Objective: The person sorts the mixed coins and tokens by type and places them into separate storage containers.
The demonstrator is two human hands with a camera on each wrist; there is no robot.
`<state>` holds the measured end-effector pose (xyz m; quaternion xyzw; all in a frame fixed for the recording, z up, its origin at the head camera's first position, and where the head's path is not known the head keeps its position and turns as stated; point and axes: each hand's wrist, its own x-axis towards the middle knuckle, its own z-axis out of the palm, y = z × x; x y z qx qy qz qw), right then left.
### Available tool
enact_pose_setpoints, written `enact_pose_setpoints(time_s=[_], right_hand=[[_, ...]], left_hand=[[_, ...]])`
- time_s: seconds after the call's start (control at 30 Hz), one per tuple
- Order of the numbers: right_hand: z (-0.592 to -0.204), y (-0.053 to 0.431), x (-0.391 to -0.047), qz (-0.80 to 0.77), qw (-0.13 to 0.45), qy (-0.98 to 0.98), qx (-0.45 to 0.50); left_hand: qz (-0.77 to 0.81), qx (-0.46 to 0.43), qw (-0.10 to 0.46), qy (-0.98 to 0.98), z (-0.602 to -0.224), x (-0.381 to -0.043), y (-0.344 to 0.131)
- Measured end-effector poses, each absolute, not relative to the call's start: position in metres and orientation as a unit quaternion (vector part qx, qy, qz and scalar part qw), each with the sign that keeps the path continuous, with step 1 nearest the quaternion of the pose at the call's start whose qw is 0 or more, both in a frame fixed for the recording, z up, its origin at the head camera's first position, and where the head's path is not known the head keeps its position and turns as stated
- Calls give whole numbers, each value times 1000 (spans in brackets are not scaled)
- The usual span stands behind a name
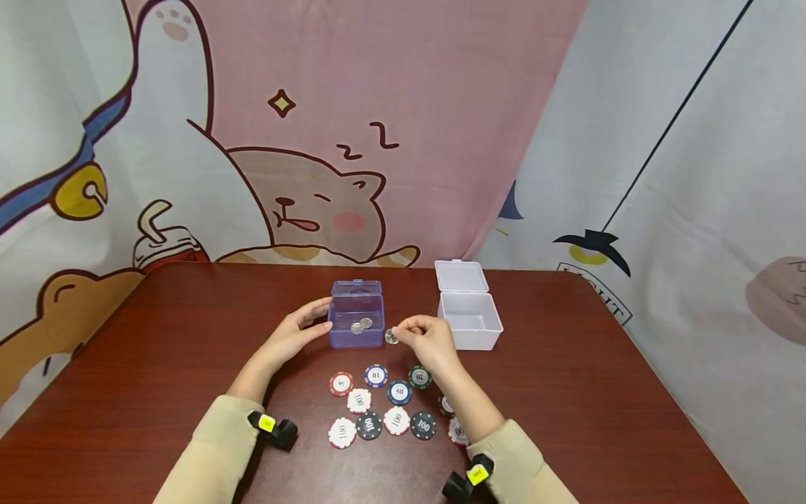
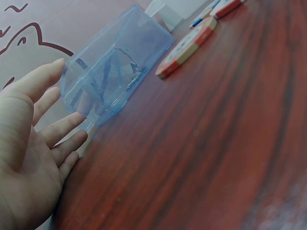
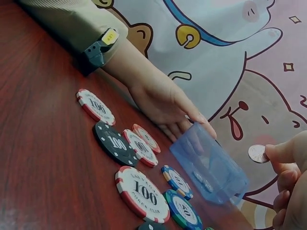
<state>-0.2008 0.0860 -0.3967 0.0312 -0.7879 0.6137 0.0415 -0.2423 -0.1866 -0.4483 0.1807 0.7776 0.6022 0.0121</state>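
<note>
A translucent blue box [image 1: 356, 339] stands on the table with its lid raised and a few silver coins [image 1: 362, 325] inside. My left hand [image 1: 294, 333] touches the box's left side, its fingers fairly straight; the left wrist view shows the hand [image 2: 36, 143] with thumb and fingertips at the box [image 2: 120, 72]. Between thumb and fingertips my right hand [image 1: 431, 341] pinches a silver coin [image 1: 391, 337], just off the box's right side. In the right wrist view that coin [image 3: 258, 154] is held up, apart from the box [image 3: 211, 163].
A white box [image 1: 472, 329] with its lid raised stands to the right. Several poker chips, among them a red one [image 1: 341, 383], a blue one [image 1: 399, 393] and a black one [image 1: 369, 425], lie on the brown table [image 1: 598, 392] in front. A printed cloth [image 1: 441, 84] hangs behind.
</note>
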Motion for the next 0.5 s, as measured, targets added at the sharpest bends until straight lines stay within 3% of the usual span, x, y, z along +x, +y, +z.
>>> enact_pose_setpoints(time_s=[0.5], right_hand=[[-394,72,-222,640,68,-765,16]], left_hand=[[600,182,20,779,-434,-235,-183]])
